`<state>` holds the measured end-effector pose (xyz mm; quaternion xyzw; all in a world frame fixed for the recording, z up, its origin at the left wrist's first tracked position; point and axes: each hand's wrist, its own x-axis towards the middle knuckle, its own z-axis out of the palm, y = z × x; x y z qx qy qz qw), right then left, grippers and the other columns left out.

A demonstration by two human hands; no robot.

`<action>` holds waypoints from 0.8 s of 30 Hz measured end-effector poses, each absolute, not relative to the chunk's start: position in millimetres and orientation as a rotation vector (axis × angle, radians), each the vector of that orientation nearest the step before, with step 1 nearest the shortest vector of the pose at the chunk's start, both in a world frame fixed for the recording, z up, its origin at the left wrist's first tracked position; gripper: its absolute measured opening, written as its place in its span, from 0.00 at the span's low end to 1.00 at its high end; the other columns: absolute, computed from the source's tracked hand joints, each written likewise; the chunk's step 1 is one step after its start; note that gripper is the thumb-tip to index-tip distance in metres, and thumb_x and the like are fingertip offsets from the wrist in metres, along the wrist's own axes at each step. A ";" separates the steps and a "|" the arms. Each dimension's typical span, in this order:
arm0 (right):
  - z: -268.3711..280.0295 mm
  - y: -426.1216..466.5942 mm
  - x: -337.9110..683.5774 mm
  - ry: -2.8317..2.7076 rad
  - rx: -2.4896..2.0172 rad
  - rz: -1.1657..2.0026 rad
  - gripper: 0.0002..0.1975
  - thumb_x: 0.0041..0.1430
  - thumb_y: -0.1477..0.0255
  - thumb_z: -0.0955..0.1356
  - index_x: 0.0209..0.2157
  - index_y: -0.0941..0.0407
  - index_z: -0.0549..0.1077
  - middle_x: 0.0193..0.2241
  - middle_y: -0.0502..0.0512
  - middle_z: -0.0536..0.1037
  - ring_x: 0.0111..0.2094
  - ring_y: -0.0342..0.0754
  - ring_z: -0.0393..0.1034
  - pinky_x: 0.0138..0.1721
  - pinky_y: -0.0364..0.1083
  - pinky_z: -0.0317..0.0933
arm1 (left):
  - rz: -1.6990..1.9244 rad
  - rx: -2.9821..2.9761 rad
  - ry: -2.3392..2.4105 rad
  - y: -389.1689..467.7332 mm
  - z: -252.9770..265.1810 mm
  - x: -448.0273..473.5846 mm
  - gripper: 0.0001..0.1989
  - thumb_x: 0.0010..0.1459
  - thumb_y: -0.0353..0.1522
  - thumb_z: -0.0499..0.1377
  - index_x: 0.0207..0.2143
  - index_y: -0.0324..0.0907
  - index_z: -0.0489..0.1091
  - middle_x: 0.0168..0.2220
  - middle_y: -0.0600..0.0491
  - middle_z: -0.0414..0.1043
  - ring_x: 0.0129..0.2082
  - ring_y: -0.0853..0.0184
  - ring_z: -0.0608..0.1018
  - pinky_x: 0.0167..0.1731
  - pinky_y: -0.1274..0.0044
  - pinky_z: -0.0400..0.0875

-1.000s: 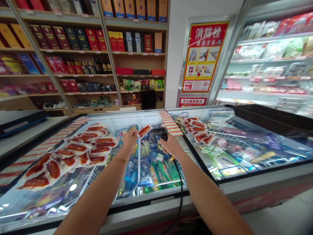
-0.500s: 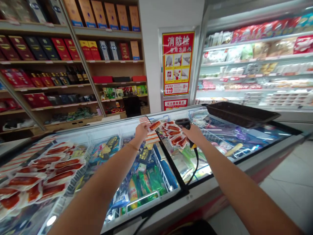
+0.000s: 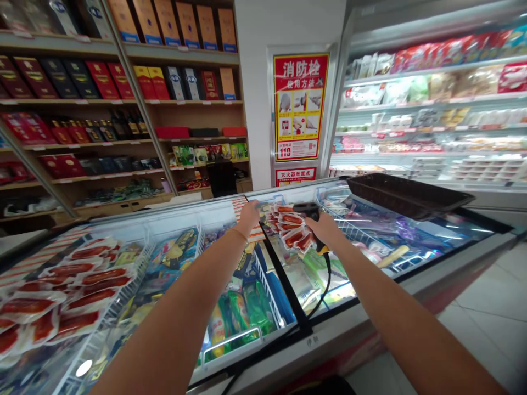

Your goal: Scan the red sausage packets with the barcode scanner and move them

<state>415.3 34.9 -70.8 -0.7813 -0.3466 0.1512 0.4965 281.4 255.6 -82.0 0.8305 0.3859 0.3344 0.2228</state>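
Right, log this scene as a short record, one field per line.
Left hand: near the smaller pile of sealed sausage-like packs; grip unclear
Left hand point: left hand
Right hand: right hand gripping a black corded scanner beside that pile
Smaller pile: smaller pile, on the freezer's glass top
Larger pile: larger pile of similar packs, far left
Tray: dark tray, right of the scanner
Wall: red-and-yellow poster

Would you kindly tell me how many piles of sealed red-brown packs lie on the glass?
2: a larger pile at left and a smaller pile beside the black scanner in the right hand. More could be hidden.
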 end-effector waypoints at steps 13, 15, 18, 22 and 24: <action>-83.4 97.5 270.1 -1.084 -1.710 0.493 0.07 0.54 0.70 0.68 0.26 0.57 0.67 0.13 0.47 0.69 0.12 0.43 0.66 0.15 0.39 0.57 | 0.384 2.555 1.637 274.0 -86.9 26.1 0.21 0.57 0.29 0.56 0.54 0.41 0.70 0.51 0.41 0.73 0.49 0.57 0.76 0.48 0.72 0.68; -86.4 106.4 243.1 -1.099 -1.665 0.535 0.08 0.54 0.69 0.68 0.26 0.56 0.66 0.15 0.47 0.70 0.12 0.43 0.66 0.14 0.40 0.57 | 0.280 2.566 1.783 278.8 -81.4 -16.8 0.20 0.54 0.28 0.58 0.50 0.40 0.73 0.48 0.38 0.74 0.49 0.52 0.75 0.47 0.67 0.68; -95.1 116.2 210.6 -1.100 -1.607 0.608 0.08 0.54 0.70 0.67 0.25 0.56 0.65 0.17 0.48 0.71 0.12 0.43 0.66 0.13 0.40 0.57 | 0.113 2.680 2.018 286.9 -75.8 -77.3 0.18 0.50 0.29 0.60 0.45 0.37 0.76 0.49 0.33 0.72 0.53 0.44 0.71 0.50 0.59 0.63; -109.9 120.0 190.9 -1.106 -1.600 0.667 0.08 0.54 0.70 0.68 0.25 0.56 0.65 0.17 0.48 0.71 0.13 0.42 0.66 0.14 0.39 0.57 | 0.065 2.702 2.133 297.3 -76.9 -142.7 0.13 0.50 0.30 0.59 0.38 0.36 0.77 0.49 0.31 0.71 0.54 0.42 0.66 0.49 0.55 0.58; -115.0 118.5 191.0 -1.100 -1.595 0.697 0.09 0.53 0.70 0.68 0.24 0.56 0.64 0.17 0.47 0.70 0.12 0.42 0.65 0.14 0.40 0.57 | 0.073 2.714 2.098 302.1 -80.5 -163.8 0.11 0.45 0.30 0.63 0.33 0.37 0.78 0.47 0.33 0.72 0.52 0.42 0.66 0.49 0.56 0.56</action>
